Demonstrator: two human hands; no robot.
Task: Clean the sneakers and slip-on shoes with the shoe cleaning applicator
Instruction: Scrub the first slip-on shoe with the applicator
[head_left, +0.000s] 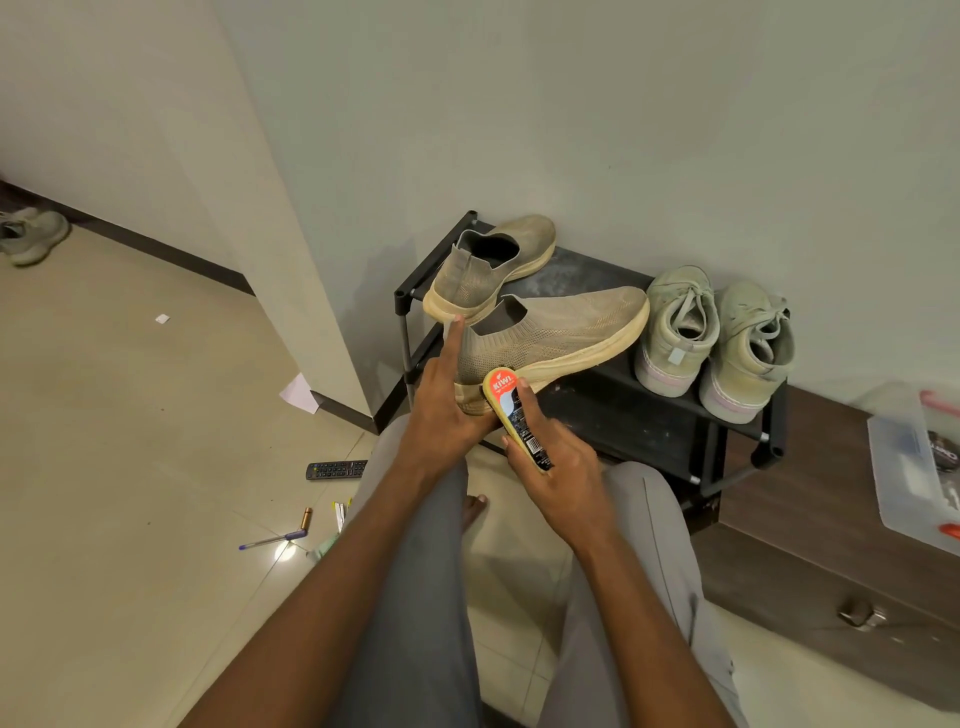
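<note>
Presently we held the near slip-on shoe (556, 332) at the front left corner of the black shoe rack (649, 415), its heel toward us and its toe pointing right and slightly away, so that its long axis ran from lower left to upper right. Our left hand (441, 410) gripped the heel from the left side; the index finger stood straight up along the collar while the remaining fingers curled under the sole. Our right hand (561, 467) pinched the shoe cleaning applicator (517, 418) between thumb and fingers, the index finger laid along its right edge. The applicator's long axis ran from lower right to upper left, its red labelled end pointing up at the heel and touching the sole edge there.

The second slip-on shoe (493, 265) lay on the rack's top just behind the first, heel toward us, toe pointing right and away. The pair of laced sneakers (717, 338) stood side by side at the right end of the rack, heels toward us, toes to the wall.

A remote control (336, 470) and a pen (270, 540) lay on the tiled floor to our left.
</note>
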